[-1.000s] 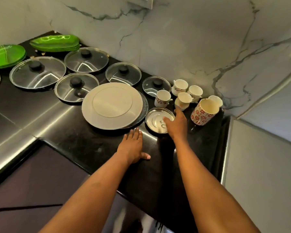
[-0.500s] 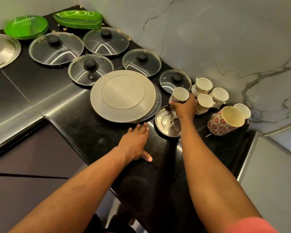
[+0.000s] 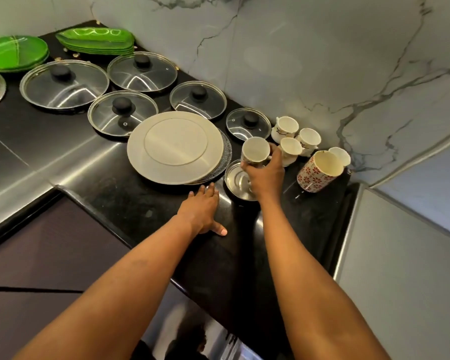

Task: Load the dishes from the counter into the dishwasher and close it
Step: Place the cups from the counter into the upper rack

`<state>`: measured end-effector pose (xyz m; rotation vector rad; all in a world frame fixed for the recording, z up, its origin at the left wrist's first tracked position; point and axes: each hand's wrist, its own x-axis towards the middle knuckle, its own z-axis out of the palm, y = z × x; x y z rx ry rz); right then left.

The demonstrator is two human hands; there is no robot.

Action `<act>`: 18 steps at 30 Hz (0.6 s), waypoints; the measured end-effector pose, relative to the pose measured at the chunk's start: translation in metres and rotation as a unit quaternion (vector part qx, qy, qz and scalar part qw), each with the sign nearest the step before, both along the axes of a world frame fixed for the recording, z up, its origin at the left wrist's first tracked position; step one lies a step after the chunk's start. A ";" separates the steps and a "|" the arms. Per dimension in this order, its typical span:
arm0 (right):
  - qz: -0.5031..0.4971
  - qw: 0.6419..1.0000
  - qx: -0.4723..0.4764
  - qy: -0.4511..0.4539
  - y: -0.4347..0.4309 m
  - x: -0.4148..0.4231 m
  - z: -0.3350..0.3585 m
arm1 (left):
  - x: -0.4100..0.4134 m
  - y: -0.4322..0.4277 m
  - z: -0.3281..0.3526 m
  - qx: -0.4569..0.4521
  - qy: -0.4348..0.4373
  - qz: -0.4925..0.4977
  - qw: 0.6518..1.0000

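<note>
Clasps cup (image 3: 255,152) round wall in right grip (image 3: 265,178), 12 o'clock of dish (image 3: 235,178). Rests left grip (image 3: 202,211) flat, empty, on bench (image 3: 140,203). Likely light, brittle, slick.

A large beige plate (image 3: 174,146) lies face down on the black surface (image 3: 140,203), resting on a speckled grey plate (image 3: 226,154). Five glass lids (image 3: 122,118) with black knobs lie flat in an arc from its 10 to its 3 o'clock. Two stacks of green plates (image 3: 16,51) sit farther out at 10 o'clock. A small steel dish (image 3: 235,180) lies at its 4 o'clock. Over the dish's far rim the right hand (image 3: 266,175) grips a white cup (image 3: 255,150), mouth up. Three white cups (image 3: 286,127) cluster at that cup's 2 o'clock, and a red-flowered mug (image 3: 320,170) stands at its 3 o'clock.
</note>
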<state>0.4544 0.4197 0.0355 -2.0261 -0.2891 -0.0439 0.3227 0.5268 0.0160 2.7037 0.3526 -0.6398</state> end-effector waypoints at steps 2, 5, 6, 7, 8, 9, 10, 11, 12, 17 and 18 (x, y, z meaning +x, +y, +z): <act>-0.011 1.000 -0.008 -0.002 -0.011 -0.027 0.001 | -0.007 -0.003 0.001 0.016 -0.016 -0.005 1.000; -0.036 0.999 -0.001 0.024 -0.031 -0.066 -0.002 | -0.022 -0.016 -0.001 0.066 -0.073 -0.023 0.995; -0.046 0.998 -0.002 0.032 -0.039 -0.080 -0.004 | -0.031 -0.023 -0.003 0.076 -0.098 -0.030 0.992; -0.056 0.998 -0.005 0.036 -0.046 -0.094 -0.005 | -0.040 -0.029 -0.004 0.081 -0.118 -0.038 0.989; -0.067 0.997 -0.011 0.039 -0.053 -0.109 -0.006 | -0.050 -0.035 -0.005 0.081 -0.131 -0.046 0.987; -0.078 0.996 -0.013 0.043 -0.060 -0.123 -0.007 | -0.061 -0.041 -0.006 0.076 -0.136 -0.054 0.986; -0.087 0.995 -0.013 0.048 -0.066 -0.135 -0.009 | -0.071 -0.045 -0.007 0.070 -0.137 -0.061 0.986; -0.098 0.994 -0.012 0.052 -0.072 -0.150 -0.011 | -0.083 -0.048 -0.008 0.065 -0.141 -0.073 0.985; -0.109 0.993 -0.013 0.053 -0.077 -0.165 -0.014 | -0.095 -0.050 -0.009 0.063 -0.148 -0.087 0.983; -0.165 0.985 -0.001 0.056 -0.098 -0.241 -0.022 | -0.148 -0.055 -0.017 0.061 -0.179 -0.146 0.971; -0.177 0.982 -0.001 0.061 -0.102 -0.257 -0.024 | -0.158 -0.056 -0.020 0.059 -0.177 -0.159 0.969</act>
